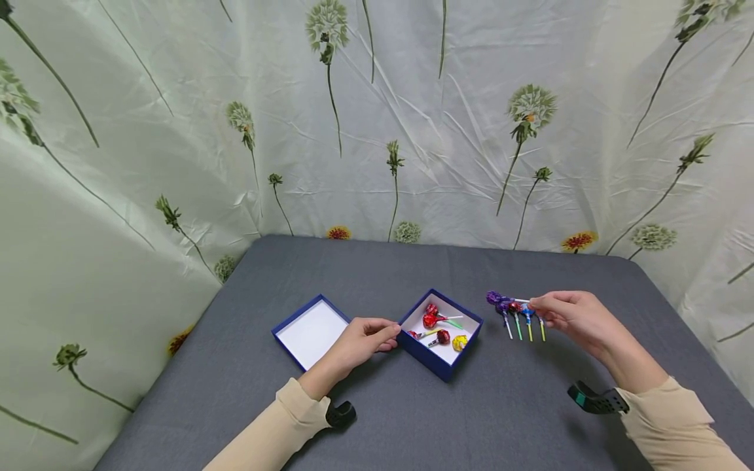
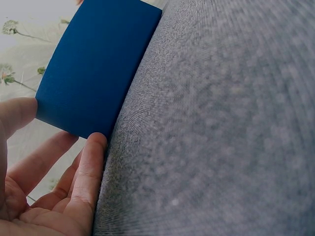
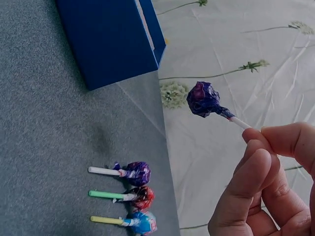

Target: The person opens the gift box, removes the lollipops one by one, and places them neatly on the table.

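Note:
My right hand (image 1: 580, 320) pinches the white stick of a purple-wrapped lollipop (image 3: 203, 99), its head pointing left, above a row of lollipops. That row holds a purple lollipop (image 3: 138, 173), a red one with a green stick (image 3: 142, 197) and a blue one with a yellow stick (image 3: 143, 222). Another yellow stick (image 1: 542, 330) shows beneath the hand, its head hidden. At the left corner of an open blue box (image 1: 424, 356), my left hand (image 1: 365, 337) grips the edge with thumb and fingertips. Inside lie several lollipops, among them red ones (image 1: 430, 320) and a yellow one (image 1: 459, 343).
The blue-rimmed lid (image 1: 311, 332), white inside facing up, lies left of the box, partly behind the left forearm. A grey cloth covers the table (image 1: 389, 418). Floral curtain (image 1: 448, 131) hangs behind the table and along its left side.

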Available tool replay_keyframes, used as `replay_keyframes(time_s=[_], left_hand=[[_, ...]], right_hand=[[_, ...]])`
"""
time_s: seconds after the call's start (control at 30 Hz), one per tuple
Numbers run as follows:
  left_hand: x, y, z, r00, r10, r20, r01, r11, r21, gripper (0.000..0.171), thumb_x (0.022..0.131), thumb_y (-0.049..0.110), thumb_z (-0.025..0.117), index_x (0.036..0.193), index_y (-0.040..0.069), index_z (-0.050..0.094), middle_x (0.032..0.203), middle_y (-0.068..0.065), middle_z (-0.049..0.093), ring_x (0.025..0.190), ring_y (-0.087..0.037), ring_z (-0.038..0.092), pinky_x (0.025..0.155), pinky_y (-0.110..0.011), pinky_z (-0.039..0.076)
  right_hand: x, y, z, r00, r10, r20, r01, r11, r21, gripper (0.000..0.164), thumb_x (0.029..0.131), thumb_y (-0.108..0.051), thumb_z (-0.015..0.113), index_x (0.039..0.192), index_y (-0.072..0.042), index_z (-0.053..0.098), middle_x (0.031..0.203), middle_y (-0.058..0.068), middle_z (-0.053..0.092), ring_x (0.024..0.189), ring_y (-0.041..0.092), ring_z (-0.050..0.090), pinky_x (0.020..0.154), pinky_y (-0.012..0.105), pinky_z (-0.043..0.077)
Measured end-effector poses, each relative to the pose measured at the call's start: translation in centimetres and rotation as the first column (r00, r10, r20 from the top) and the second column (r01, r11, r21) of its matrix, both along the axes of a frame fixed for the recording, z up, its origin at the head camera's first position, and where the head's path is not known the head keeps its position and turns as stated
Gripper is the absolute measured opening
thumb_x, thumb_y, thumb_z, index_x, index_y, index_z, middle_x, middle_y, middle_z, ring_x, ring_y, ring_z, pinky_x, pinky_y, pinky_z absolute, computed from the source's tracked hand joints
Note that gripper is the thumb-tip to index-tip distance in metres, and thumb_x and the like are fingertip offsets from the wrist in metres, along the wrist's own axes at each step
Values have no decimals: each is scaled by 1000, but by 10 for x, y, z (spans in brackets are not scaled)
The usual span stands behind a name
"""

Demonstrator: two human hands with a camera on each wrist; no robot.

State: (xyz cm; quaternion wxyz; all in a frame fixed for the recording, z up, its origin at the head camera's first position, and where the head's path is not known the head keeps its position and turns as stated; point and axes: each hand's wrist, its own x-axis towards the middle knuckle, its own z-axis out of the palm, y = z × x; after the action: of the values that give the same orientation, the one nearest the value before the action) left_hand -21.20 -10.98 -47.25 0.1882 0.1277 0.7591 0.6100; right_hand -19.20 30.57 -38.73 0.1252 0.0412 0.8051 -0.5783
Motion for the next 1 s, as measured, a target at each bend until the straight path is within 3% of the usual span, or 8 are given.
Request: replay_keyframes(time_s=[0.47, 0.8, 1.0], left_hand=[[-1, 2, 0, 1000, 3, 0, -3, 1000, 9, 35, 108, 29, 68, 127, 1, 76, 121, -10, 77, 103, -14, 76, 97, -32, 64], [-1, 1, 0, 1000, -5, -4, 5, 1000, 6, 35, 107, 30, 68, 128, 2, 76, 122, -11, 77, 104, -15, 76, 97, -33, 64], [-1, 0, -1, 1000, -3, 3, 3, 1000, 5, 36, 107, 32, 69, 127, 3, 76, 122, -11, 77, 104, -15, 76, 97, -33, 64]], right_hand=[[11, 30, -16, 994, -111, 17, 112, 993, -45, 24, 109, -26, 65, 91, -31, 81, 88, -20, 73, 80, -1, 62, 74, 18, 59], [18, 50, -26, 978, -201, 57, 208, 964, -167, 31, 110, -24, 64, 85, -30, 82, 84, -16, 76, 74, 0, 65, 69, 18, 58], [23, 59, -29, 968, -241, 69, 250, 949, -192, 32, 109, -21, 66, 83, -30, 82, 82, -17, 77, 73, -1, 65, 67, 17, 59]])
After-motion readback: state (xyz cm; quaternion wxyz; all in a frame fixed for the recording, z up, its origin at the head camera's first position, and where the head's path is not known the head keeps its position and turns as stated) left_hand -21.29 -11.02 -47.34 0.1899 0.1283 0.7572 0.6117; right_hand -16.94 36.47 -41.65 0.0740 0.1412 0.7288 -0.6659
